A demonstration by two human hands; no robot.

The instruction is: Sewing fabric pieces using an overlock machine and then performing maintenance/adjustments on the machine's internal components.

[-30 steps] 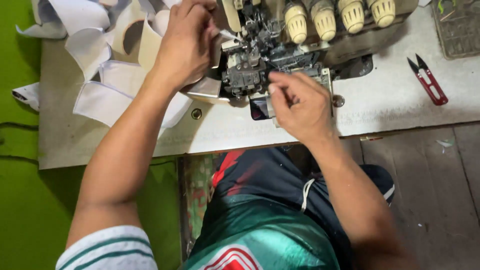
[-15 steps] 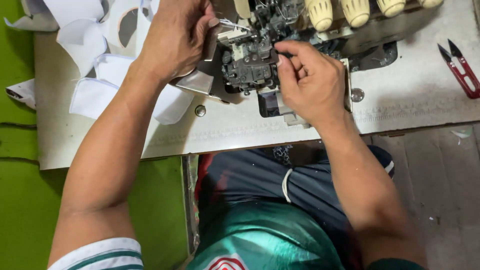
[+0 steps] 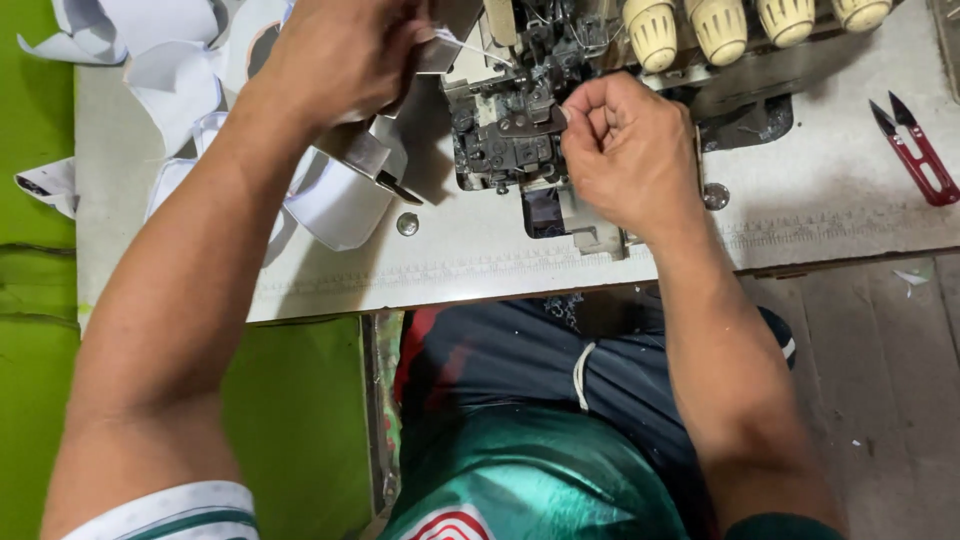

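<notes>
Item: machine (image 3: 520,140), upper centre of frame. Overlock type, metal looper parts open to view, dark and oily. Four cream tension knobs (image 3: 650,30) in a row along the top edge, to its right.

Item: left hand (image 3: 345,60), upper left-centre. Fingers closed together on a thin white thread (image 3: 470,45) that runs right toward the machine's upper parts. Grip point partly hidden by the knuckles.

Item: right hand (image 3: 625,150), centre right. Fingers curled in, thumb and forefinger pinched against the metal parts at the machine's front. Whether thread lies between the tips cannot be told.

Item: white fabric strips (image 3: 180,70), upper left, heaped loose on the table (image 3: 800,220). One folded strip lies just beside the machine, under the left forearm.

Item: red snips (image 3: 920,155), far right, lying on the table, well apart from both hands.

Item: screw (image 3: 407,224), on the table left of the machine.

Risks, as judged:
- Thread may slip or fray if the left hand pulls it taut across a metal edge.
- Right fingertips sit among sharp, close-set parts; any turn of the mechanism could nip them.
- Thread may miss its guide, as the working point is shadowed by the hand.
- Loose strips near the left arm could be dragged into the mechanism.
</notes>
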